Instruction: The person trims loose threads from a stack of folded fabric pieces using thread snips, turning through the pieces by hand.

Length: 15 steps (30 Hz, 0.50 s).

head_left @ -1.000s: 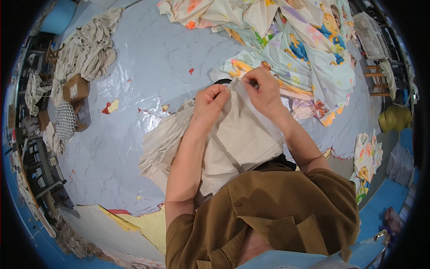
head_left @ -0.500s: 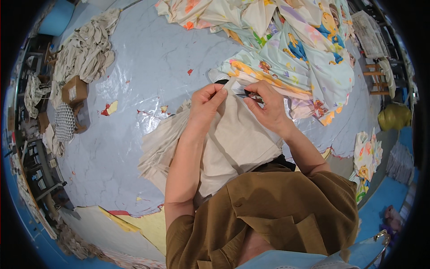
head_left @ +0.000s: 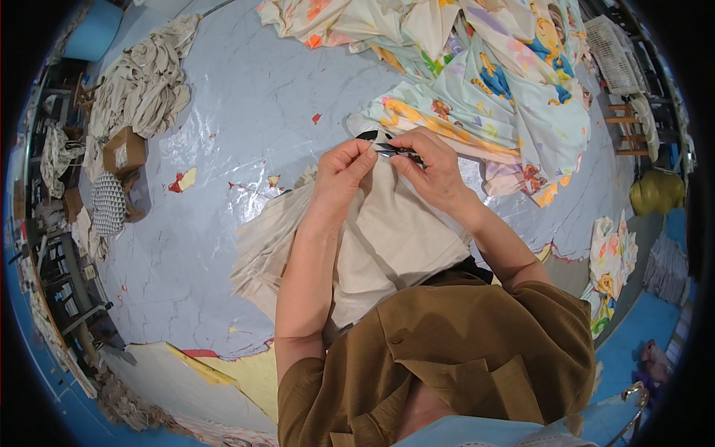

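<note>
The beige cloth (head_left: 387, 238) lies in flat, stacked folds on the pale blue table (head_left: 246, 112), its near end running under the person's brown shirt and its far edge lifted between both hands. The left hand (head_left: 344, 165) is closed, pinching that top edge between thumb and fingers. The right hand (head_left: 430, 165) is closed around small dark snips (head_left: 393, 149), whose tips sit right at the pinched edge, almost touching the left fingertips. The fabric looks plain, soft and slightly creased, with several layers fanning out to the left. Because blades and fingers meet so closely, a slip could nick the left thumb or cut into the cloth itself instead of a loose thread; slack in the edge would make that likelier. Printed, colourful sheets (head_left: 491, 89) are heaped just beyond the hands, and a grey bundle of fabric (head_left: 145, 86) lies well apart at the far left
</note>
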{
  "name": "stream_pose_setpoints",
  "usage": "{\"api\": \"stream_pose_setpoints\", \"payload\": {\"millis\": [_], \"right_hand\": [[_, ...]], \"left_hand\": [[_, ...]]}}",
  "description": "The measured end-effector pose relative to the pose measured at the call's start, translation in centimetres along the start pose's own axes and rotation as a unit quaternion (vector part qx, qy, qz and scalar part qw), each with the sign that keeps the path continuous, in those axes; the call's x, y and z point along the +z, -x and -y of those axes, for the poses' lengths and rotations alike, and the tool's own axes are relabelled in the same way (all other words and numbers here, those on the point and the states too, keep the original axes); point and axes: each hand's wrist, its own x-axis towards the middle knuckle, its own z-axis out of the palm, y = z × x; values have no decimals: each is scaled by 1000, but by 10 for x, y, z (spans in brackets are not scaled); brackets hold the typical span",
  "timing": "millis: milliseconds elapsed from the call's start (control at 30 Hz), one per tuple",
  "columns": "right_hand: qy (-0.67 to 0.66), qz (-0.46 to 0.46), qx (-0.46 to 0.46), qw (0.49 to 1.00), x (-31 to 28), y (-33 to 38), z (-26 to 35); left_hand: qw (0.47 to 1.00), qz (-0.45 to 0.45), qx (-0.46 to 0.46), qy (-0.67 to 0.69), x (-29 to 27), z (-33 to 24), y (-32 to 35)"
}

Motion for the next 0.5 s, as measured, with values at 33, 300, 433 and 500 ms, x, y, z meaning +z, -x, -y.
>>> {"api": "stream_pose_setpoints", "payload": {"millis": [33, 300, 433, 500], "right_hand": [[-1, 0, 0, 1000, 1, 0, 0], [-38, -4, 12, 999, 5, 0, -1], [-58, 1, 38, 998, 5, 3, -4], [-148, -48, 127, 980, 7, 8, -9]], "left_hand": [[1000, -1, 0, 0, -2, 1, 0], [999, 36, -27, 14, -10, 2, -1], [999, 32, -29, 16, -7, 1, -1], [999, 17, -25, 26, -3, -2, 1]]}}
